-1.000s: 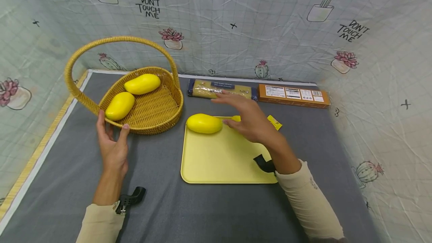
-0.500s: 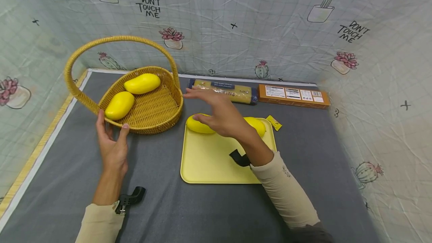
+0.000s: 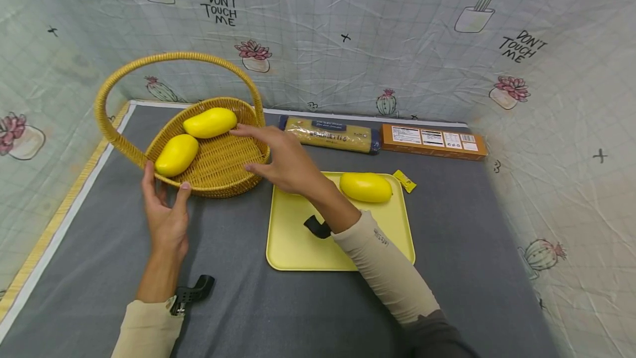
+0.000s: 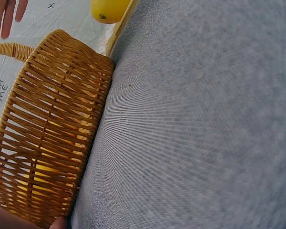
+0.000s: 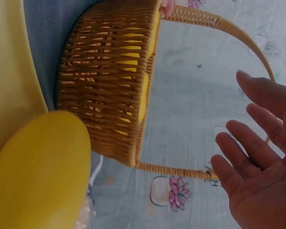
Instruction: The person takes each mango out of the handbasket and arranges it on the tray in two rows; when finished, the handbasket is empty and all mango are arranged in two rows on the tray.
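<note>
A wicker basket (image 3: 228,164) with a tall handle stands at the left; two yellow mangoes (image 3: 176,156) (image 3: 210,123) lie in it. The left hand (image 3: 168,220) grips its front rim, thumb and fingers on either side. Over the basket's right edge hovers the right hand (image 3: 285,162), fingers spread, holding nothing. One mango (image 3: 366,187) rests on the yellow tray (image 3: 298,247); another mango (image 5: 43,171), hidden under the right hand in the head view, shows beside the basket in the right wrist view.
Behind the tray lie a spaghetti packet (image 3: 330,134) and an orange-brown box (image 3: 432,142). A small yellow sachet (image 3: 404,181) lies by the tray's back right corner. A patterned cloth wall (image 3: 343,65) borders the table at the back.
The right hand has moved left from over the tray to the basket's right side, uncovering the right mango. The left hand and the basket have stayed in place.
</note>
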The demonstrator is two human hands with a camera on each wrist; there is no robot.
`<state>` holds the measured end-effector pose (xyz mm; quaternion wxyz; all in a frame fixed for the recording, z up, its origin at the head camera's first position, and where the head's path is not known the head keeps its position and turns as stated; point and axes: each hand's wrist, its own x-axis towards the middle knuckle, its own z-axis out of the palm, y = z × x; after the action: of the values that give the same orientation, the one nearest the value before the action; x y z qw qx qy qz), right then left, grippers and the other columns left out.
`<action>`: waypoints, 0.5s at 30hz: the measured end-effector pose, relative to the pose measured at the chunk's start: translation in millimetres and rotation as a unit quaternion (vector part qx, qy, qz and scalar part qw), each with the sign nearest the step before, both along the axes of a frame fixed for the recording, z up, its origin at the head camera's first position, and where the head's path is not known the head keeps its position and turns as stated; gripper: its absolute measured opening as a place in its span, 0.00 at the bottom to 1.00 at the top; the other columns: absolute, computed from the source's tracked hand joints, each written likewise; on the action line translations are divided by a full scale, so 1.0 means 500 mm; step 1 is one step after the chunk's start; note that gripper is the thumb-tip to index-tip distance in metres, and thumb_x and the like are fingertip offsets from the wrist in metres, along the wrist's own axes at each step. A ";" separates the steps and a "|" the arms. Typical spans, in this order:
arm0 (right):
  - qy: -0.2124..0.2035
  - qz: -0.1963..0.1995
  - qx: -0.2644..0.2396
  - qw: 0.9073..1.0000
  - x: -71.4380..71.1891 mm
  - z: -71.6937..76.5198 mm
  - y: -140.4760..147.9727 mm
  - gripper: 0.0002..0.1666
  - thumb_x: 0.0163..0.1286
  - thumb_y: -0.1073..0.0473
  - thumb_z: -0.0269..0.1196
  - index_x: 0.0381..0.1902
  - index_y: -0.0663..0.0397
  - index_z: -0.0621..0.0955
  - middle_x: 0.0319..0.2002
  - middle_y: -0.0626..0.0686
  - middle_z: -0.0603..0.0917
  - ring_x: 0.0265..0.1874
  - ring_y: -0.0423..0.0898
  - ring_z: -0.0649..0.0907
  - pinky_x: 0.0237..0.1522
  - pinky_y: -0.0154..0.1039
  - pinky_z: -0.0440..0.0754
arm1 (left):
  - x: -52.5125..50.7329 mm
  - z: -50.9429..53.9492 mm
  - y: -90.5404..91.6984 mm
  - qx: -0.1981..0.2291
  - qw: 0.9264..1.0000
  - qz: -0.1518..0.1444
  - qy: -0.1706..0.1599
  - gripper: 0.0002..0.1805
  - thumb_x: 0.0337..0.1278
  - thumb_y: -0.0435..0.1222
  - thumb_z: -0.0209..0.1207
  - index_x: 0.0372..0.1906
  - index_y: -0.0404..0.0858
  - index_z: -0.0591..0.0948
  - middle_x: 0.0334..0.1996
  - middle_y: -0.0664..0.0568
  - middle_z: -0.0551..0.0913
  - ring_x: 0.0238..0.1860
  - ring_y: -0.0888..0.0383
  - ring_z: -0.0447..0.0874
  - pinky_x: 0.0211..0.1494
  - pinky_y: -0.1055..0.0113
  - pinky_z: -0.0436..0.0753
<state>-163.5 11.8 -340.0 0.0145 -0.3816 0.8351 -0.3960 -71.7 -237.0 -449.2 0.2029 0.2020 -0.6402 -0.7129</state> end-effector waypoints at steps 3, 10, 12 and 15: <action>0.005 -0.010 0.000 1.000 -0.011 -0.004 -0.024 0.40 0.68 0.56 0.76 0.76 0.44 0.76 0.74 0.46 0.79 0.74 0.45 0.75 0.75 0.40 0.72 | 0.000 0.000 0.000 -0.001 1.000 0.000 -0.001 0.46 0.75 0.30 0.60 0.86 0.61 0.52 0.87 0.66 0.45 0.86 0.57 0.42 0.84 0.57 0.61; 0.003 -0.026 0.018 0.999 -0.040 -0.015 -0.077 0.40 0.68 0.53 0.76 0.76 0.41 0.76 0.74 0.45 0.78 0.76 0.43 0.73 0.77 0.39 0.68 | -0.001 0.000 0.000 -0.003 1.000 0.004 0.002 0.46 0.75 0.29 0.59 0.86 0.61 0.52 0.87 0.65 0.45 0.86 0.56 0.42 0.86 0.52 0.58; 0.006 -0.030 0.018 0.999 -0.049 -0.019 -0.093 0.41 0.67 0.53 0.77 0.76 0.41 0.76 0.74 0.45 0.78 0.75 0.43 0.73 0.77 0.39 0.68 | -0.002 -0.001 0.000 -0.005 1.000 0.004 0.002 0.46 0.75 0.29 0.59 0.86 0.61 0.52 0.87 0.65 0.45 0.86 0.56 0.42 0.86 0.52 0.58; 0.010 -0.039 0.026 0.999 -0.062 -0.024 -0.116 0.41 0.67 0.52 0.77 0.76 0.41 0.75 0.75 0.45 0.77 0.76 0.43 0.73 0.77 0.38 0.68 | -0.002 -0.001 0.001 -0.004 1.000 0.004 0.003 0.46 0.75 0.29 0.59 0.86 0.61 0.52 0.87 0.65 0.45 0.86 0.56 0.42 0.86 0.52 0.58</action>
<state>-194.5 -46.4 -352.2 0.0006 -0.3522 0.8593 -0.3709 -72.5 -236.4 -449.7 0.2083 0.2017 -0.6413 -0.7104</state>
